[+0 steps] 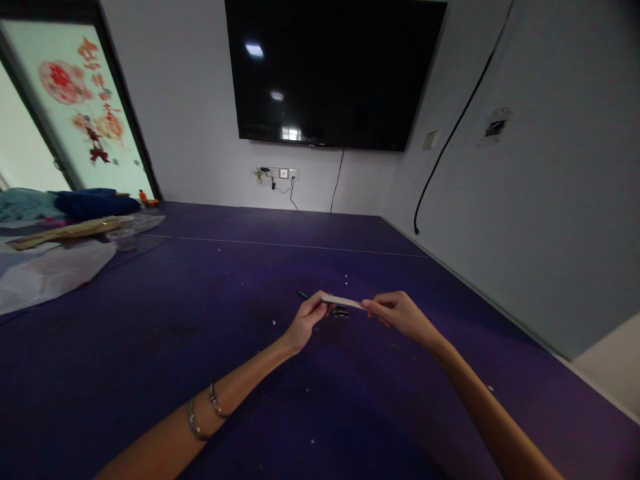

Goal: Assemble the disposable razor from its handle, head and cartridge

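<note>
A thin white strip (345,303) is stretched between my two hands above the purple surface. My left hand (306,322) pinches its left end between thumb and fingers. At the other end, the thumb and fingertips of my right hand (395,310) are closed on it. A dark green stick-like tip (301,295) pokes out just beyond my left hand; whether that hand holds it I cannot tell. Just below the strip is a small black object (341,312), partly hidden and too small to name.
Small white scraps (274,323) are scattered over the purple surface (225,373). To the left lie white plastic sheeting (55,273), a brown flat piece (70,232) and blue cloth (95,202). A black cable (450,133) hangs down the right wall; a television (335,73) is mounted ahead.
</note>
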A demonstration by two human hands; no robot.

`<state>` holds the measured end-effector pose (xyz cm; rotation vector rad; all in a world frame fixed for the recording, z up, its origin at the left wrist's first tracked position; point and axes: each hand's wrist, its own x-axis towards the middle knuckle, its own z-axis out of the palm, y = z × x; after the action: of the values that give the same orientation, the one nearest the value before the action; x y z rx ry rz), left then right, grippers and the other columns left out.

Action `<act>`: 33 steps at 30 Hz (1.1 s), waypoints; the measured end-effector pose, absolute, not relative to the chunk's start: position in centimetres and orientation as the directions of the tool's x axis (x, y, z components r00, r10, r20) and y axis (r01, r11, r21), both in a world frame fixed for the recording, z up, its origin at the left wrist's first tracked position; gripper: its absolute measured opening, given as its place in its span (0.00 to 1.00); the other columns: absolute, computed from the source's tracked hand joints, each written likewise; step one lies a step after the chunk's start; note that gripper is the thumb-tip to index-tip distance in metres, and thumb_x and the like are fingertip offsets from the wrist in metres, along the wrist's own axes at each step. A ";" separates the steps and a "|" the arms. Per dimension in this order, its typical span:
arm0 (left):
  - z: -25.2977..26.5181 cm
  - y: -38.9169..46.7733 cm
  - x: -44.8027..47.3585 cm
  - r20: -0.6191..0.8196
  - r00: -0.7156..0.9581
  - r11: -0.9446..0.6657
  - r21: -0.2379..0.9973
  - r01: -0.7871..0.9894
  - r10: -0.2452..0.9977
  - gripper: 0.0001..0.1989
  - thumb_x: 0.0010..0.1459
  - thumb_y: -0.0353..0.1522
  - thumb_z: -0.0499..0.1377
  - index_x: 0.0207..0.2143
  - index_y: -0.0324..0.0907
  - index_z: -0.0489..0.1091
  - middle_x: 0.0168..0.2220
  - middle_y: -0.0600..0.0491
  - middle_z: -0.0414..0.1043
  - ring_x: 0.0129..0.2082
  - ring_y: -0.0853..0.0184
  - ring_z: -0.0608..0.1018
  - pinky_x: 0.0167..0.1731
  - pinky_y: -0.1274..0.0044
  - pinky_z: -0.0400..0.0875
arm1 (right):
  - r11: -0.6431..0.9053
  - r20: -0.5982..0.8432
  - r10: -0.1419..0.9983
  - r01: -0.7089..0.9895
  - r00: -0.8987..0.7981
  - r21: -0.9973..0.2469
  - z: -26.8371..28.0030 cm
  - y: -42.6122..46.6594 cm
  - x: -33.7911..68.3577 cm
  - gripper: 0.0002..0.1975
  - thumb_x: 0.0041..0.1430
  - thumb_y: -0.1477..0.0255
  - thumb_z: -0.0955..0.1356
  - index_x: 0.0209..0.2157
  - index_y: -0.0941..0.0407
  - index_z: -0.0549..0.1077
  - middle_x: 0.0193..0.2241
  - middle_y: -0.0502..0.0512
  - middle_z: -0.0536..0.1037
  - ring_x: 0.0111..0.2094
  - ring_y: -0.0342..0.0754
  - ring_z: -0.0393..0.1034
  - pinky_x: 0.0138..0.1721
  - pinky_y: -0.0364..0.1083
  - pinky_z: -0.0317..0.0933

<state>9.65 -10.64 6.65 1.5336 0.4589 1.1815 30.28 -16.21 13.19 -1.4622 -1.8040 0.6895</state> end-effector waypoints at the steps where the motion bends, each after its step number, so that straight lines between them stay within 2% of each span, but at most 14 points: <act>1: 6.7 -10.8 9.7 0.431 0.433 -0.332 0.898 -0.287 0.791 0.11 0.55 0.38 0.54 0.27 0.39 0.65 0.26 0.55 0.59 0.29 0.70 0.61 0.32 0.79 0.55 | 0.219 0.194 0.975 0.604 -0.107 -0.766 13.2 -16.2 30.3 0.23 0.51 0.53 0.64 0.18 0.59 0.71 0.11 0.46 0.59 0.15 0.38 0.51 0.17 0.40 0.44; 7: 6.8 -10.9 9.6 0.425 0.425 -0.338 0.902 -0.268 0.799 0.12 0.55 0.39 0.54 0.26 0.39 0.64 0.25 0.55 0.59 0.28 0.69 0.61 0.31 0.78 0.55 | 0.227 0.247 0.967 0.626 -0.056 -0.747 13.5 -16.4 30.2 0.22 0.49 0.54 0.65 0.17 0.59 0.71 0.12 0.46 0.58 0.16 0.38 0.48 0.17 0.41 0.40; 13: 6.9 -11.1 9.7 0.434 0.423 -0.345 0.898 -0.273 0.795 0.11 0.56 0.38 0.54 0.28 0.39 0.66 0.26 0.54 0.60 0.28 0.70 0.61 0.31 0.79 0.55 | 0.194 0.220 0.975 0.615 -0.033 -0.764 13.1 -15.9 30.6 0.23 0.48 0.53 0.65 0.17 0.59 0.72 0.12 0.45 0.57 0.16 0.38 0.48 0.18 0.41 0.41; 18: 7.4 -11.4 9.7 0.446 0.415 -0.360 0.892 -0.272 0.793 0.13 0.56 0.40 0.53 0.28 0.39 0.67 0.27 0.53 0.61 0.29 0.69 0.62 0.32 0.78 0.56 | 0.200 0.286 0.958 0.630 0.037 -0.751 13.1 -15.8 31.0 0.24 0.47 0.51 0.65 0.16 0.59 0.71 0.12 0.46 0.59 0.16 0.38 0.48 0.18 0.41 0.41; 24: 7.8 -11.7 9.6 0.437 0.425 -0.359 0.898 -0.254 0.793 0.13 0.56 0.40 0.53 0.29 0.39 0.67 0.27 0.53 0.62 0.29 0.69 0.63 0.32 0.78 0.57 | 0.227 0.261 0.965 0.595 -0.029 -0.771 14.1 -16.6 30.6 0.23 0.47 0.52 0.65 0.16 0.58 0.71 0.11 0.46 0.58 0.16 0.38 0.48 0.18 0.41 0.40; 29: 8.1 -12.0 9.7 0.463 0.415 -0.370 0.884 -0.287 0.783 0.12 0.57 0.39 0.53 0.28 0.39 0.67 0.27 0.53 0.61 0.28 0.70 0.62 0.31 0.78 0.56 | 0.217 0.307 0.951 0.636 0.033 -0.741 14.2 -16.6 31.4 0.22 0.47 0.54 0.66 0.17 0.59 0.72 0.13 0.47 0.61 0.17 0.38 0.50 0.19 0.41 0.42; 33: 8.1 -12.1 9.8 0.485 0.409 -0.383 0.871 -0.308 0.773 0.12 0.57 0.38 0.52 0.28 0.39 0.66 0.26 0.54 0.60 0.28 0.70 0.62 0.31 0.78 0.55 | 0.229 0.258 0.965 0.614 -0.043 -0.755 14.5 -16.8 31.7 0.22 0.48 0.54 0.66 0.17 0.59 0.72 0.12 0.46 0.59 0.17 0.38 0.49 0.18 0.41 0.41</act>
<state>9.84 -12.07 8.12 1.5643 0.4243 1.2282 31.74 -16.75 14.46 -1.4711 -1.7468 0.5863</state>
